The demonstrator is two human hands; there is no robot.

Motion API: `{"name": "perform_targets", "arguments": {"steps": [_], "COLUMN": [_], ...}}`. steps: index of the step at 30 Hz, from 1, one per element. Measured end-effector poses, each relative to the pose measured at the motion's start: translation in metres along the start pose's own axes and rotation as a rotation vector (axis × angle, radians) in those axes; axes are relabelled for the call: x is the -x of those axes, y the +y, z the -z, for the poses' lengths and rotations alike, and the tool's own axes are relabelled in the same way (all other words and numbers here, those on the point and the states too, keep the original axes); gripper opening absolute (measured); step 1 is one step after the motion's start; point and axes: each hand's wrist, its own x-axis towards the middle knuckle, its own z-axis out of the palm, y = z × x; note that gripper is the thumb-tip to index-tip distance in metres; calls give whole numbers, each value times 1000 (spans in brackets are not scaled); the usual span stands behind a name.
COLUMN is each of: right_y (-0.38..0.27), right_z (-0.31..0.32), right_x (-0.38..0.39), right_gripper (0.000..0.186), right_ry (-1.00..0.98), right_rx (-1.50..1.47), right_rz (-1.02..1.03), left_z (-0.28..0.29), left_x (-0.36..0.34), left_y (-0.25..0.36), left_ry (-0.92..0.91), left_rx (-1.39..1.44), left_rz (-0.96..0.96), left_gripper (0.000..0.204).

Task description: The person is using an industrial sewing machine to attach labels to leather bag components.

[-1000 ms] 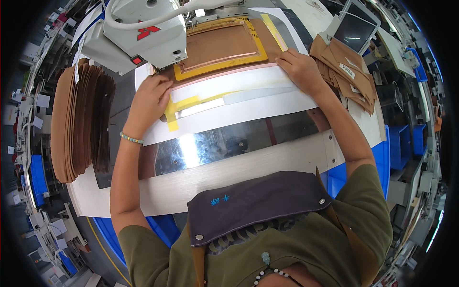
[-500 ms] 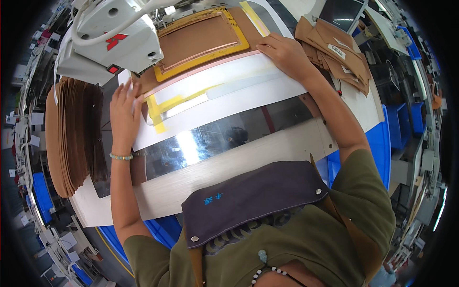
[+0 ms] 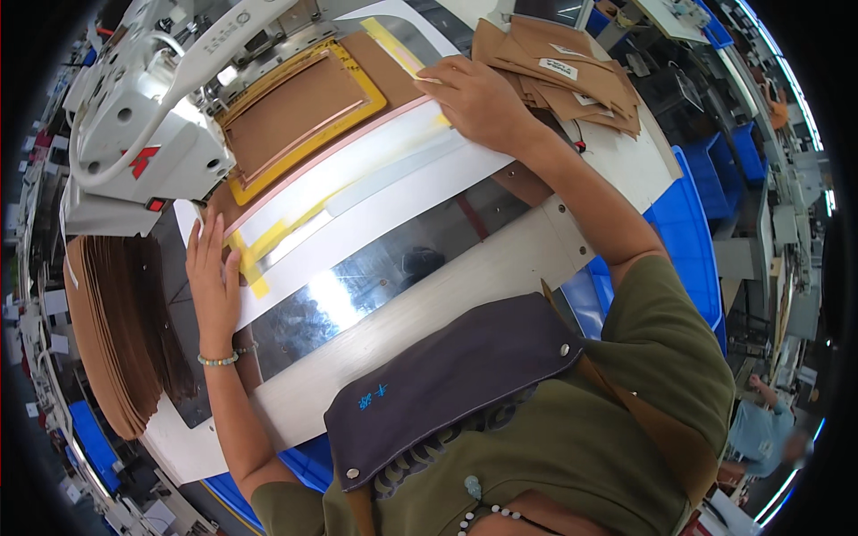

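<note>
Both my hands lie flat and open: left hand (image 3: 212, 284) and right hand (image 3: 478, 100) press opposite ends of the white template plate (image 3: 375, 192) on the table (image 3: 429, 308), beside the sewing machine (image 3: 143, 134). Even pressure should keep its brown leather panel (image 3: 290, 112) aligned.

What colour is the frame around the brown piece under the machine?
Yellow. The frame shows best in the head view, beside the right hand.

- Left hand (image 3: 213, 281) lies flat, fingers straight and together, pointing away from the body, forearm stretched forward.
- Right hand (image 3: 478, 98) presses palm-down, fingers slightly curled, its bare forearm reaching diagonally out.
</note>
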Motion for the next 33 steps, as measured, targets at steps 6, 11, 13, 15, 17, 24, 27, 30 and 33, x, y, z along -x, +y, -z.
{"name": "perform_targets", "arguments": {"steps": [6, 11, 13, 15, 17, 24, 27, 30, 33], "right_y": [-5, -8, -11, -14, -13, -5, -10, -15, -18], "right_z": [-14, -19, -15, -18, -24, -17, -17, -16, -16], "right_x": [19, 16, 15, 12, 15, 26, 20, 18, 18], "right_gripper": [53, 54, 55, 55, 56, 56, 56, 56, 56], "right_ry": [-112, -195, -194, -197, -169, -160, -158, -173, -192], "right_rx": [-80, -139, -139, -145, -134, -95, -68, -13, 37], "right_rz": [-101, -151, -169, -174, -196, -213, -198, -202, -228], "left_z": [-7, -32, -36, -34, -31, 10, 8, 4, -1], "left_x": [-46, -65, -73, -66, -65, -7, 11, 12, 10], "left_y": [-61, -132, -143, -146, -126, 4, 30, 20, 12], "left_ry": [-82, -80, -81, -129, -180, -61, -88, -77, -1], "left_rx": [-29, 26, 45, -24, -84, -151, -62, -20, -27], "left_rz": [-9, -11, 82, 181, 267, -64, 74, 58, 58], "left_gripper": [37, 27, 30, 29, 29, 45, 53, 53, 53]}}
